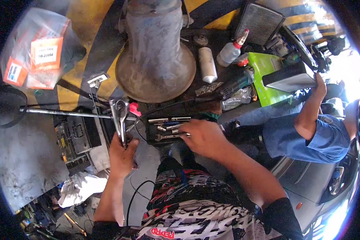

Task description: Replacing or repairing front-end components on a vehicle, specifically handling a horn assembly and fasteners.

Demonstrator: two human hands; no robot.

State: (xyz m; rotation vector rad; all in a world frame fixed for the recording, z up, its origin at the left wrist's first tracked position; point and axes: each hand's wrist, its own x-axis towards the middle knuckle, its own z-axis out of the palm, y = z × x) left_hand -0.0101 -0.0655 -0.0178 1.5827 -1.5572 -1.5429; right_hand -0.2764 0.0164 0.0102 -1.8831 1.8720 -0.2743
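Your left hand (123, 157) grips the chrome tools (122, 125) by their handles, probably to keep them together, while your right hand (204, 138) rests at the wrench (166, 137) in the black tray (151, 133), fingers curled, whether grasping it I cannot tell

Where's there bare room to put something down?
The grey surface looks bare left of the black box, below the long metal bar. It's crowded around the tools by the right fingers, and around the spray bottle and green panel.
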